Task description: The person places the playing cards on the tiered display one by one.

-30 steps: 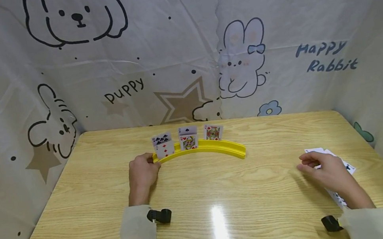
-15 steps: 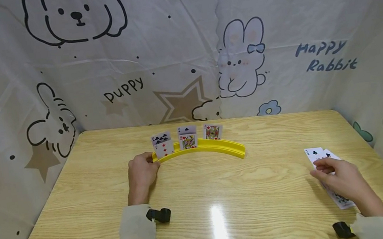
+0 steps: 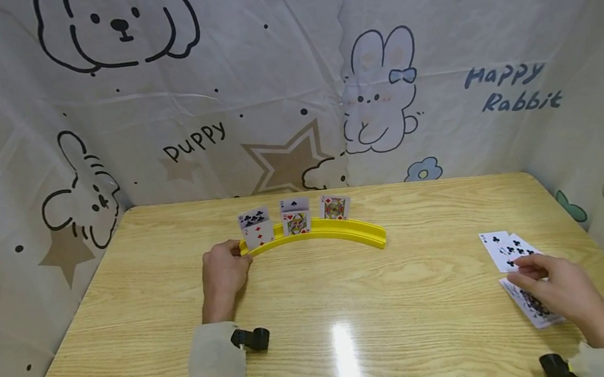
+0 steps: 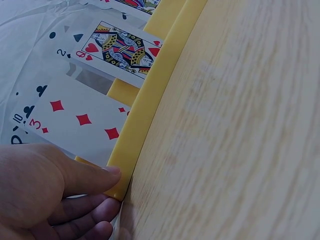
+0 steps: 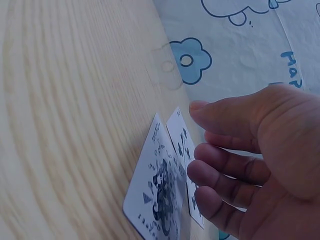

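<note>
My left hand [image 3: 225,276] pinches the left end of a curved yellow card holder [image 3: 349,230], thumb on its front edge in the left wrist view. Upright in the holder stand a three of diamonds [image 4: 82,120] before a ten of clubs [image 3: 253,218], a queen of hearts [image 4: 120,50] before a two of spades [image 3: 294,204], and a diamonds face card [image 3: 335,207]. Over at the right, my right hand [image 3: 563,285] hovers with loosely bent fingers, holding nothing. Under and beside it lie a joker [image 5: 155,185] with a dark figure and two overlapping clubs cards [image 3: 493,247].
The wooden table [image 3: 397,315] carries the holder near its back edge and the loose cards at the right. A printed cloth [image 3: 279,91] hangs behind and along both sides. Black wrist cameras [image 3: 253,340] sit on both sleeves.
My right hand has drawn back toward the near right, from the clubs cards to over the joker, uncovering more of the clubs cards. My left hand and the holder stay put.
</note>
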The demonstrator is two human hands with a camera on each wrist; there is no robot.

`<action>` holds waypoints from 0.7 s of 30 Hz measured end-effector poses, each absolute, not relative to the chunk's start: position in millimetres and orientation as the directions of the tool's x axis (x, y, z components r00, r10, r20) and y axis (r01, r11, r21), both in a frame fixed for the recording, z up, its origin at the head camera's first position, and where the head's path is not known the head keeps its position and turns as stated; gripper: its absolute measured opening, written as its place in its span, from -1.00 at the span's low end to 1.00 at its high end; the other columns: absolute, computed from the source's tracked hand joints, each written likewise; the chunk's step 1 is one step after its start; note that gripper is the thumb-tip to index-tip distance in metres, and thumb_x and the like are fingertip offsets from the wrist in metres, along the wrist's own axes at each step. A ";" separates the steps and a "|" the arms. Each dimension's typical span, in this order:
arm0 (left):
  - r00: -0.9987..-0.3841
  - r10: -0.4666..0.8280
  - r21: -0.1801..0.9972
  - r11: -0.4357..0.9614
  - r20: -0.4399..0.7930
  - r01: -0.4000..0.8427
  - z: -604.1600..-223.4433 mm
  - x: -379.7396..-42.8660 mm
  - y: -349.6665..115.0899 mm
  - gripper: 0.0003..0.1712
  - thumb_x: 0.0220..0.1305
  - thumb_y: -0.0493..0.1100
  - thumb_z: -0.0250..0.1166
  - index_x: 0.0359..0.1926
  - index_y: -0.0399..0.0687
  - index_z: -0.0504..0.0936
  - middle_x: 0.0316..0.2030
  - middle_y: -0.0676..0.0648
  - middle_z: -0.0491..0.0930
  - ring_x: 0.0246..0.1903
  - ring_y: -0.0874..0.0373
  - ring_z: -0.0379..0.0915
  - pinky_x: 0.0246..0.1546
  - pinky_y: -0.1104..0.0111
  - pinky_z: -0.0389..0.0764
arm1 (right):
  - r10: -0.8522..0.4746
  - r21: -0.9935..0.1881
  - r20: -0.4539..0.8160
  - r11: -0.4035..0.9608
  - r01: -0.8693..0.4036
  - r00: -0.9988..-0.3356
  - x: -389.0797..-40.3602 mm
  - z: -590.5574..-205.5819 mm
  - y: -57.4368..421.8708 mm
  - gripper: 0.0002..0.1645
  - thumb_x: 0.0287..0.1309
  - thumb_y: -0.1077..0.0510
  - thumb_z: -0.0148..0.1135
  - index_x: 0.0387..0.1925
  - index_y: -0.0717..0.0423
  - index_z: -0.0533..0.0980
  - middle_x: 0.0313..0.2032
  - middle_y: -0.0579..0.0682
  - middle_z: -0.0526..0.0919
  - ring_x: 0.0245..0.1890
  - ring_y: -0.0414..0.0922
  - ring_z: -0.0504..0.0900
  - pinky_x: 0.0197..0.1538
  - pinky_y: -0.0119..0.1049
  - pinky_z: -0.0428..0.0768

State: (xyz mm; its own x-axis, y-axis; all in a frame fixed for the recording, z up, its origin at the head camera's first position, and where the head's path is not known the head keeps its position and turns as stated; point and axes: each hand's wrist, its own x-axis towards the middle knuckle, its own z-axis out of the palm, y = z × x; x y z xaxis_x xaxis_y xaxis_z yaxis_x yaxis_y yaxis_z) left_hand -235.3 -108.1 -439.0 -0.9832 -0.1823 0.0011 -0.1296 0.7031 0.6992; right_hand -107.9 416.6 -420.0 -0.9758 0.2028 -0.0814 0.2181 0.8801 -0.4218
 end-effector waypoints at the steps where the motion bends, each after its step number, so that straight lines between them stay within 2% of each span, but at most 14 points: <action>1: -0.983 -0.183 0.700 0.702 0.000 -0.131 -439.0 -235.4 -108.1 -0.51 0.22 -0.26 0.43 0.15 -0.34 0.62 -0.10 -0.27 0.68 -0.09 -0.09 0.59 -0.04 0.04 0.56 | 0.211 -0.424 -0.090 0.876 0.229 -0.973 -107.5 -420.4 417.0 -0.36 0.31 -0.04 0.32 0.07 0.50 0.48 -0.15 0.33 0.63 -0.20 0.16 0.58 -0.22 0.00 0.49; 5: -0.983 -0.185 0.701 0.701 -0.001 -0.133 -439.1 -235.6 -108.4 -0.52 0.22 -0.25 0.43 0.15 -0.34 0.62 -0.10 -0.27 0.68 -0.08 -0.10 0.58 -0.04 0.04 0.56 | 0.232 -0.426 -0.106 0.868 0.255 -0.967 -106.9 -420.8 420.1 -0.37 0.30 0.01 0.33 0.07 0.53 0.46 -0.16 0.35 0.62 -0.21 0.16 0.58 -0.19 0.07 0.51; 9: -0.983 -0.183 0.697 0.705 0.001 -0.130 -439.1 -235.8 -108.5 -0.52 0.22 -0.25 0.43 0.15 -0.33 0.62 -0.10 -0.27 0.68 -0.07 -0.10 0.59 -0.04 0.05 0.56 | 0.257 -0.412 -0.120 0.866 0.283 -0.959 -105.9 -422.8 423.4 -0.39 0.26 0.05 0.35 0.05 0.53 0.46 -0.19 0.35 0.62 -0.23 0.15 0.58 -0.22 0.03 0.53; 21: -0.982 -0.189 0.697 0.702 -0.017 -0.147 -438.5 -235.2 -107.6 -0.52 0.23 -0.26 0.42 0.16 -0.33 0.62 -0.07 -0.27 0.68 -0.06 -0.09 0.57 -0.02 0.04 0.55 | 0.294 -0.355 -0.214 0.865 0.355 -0.931 -109.9 -425.8 433.0 -0.34 0.21 0.04 0.40 0.04 0.57 0.45 -0.17 0.38 0.60 -0.23 0.16 0.56 -0.15 0.09 0.51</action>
State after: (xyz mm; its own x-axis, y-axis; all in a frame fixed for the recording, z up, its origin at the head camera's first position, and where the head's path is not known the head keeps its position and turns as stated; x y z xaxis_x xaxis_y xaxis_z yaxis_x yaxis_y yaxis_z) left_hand -235.2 -107.6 -438.5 -0.9819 -0.1886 -0.0168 -0.1468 0.7019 0.6970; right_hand -109.9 433.0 -425.8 -0.9314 0.2943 -0.2142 0.3549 0.8650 -0.3546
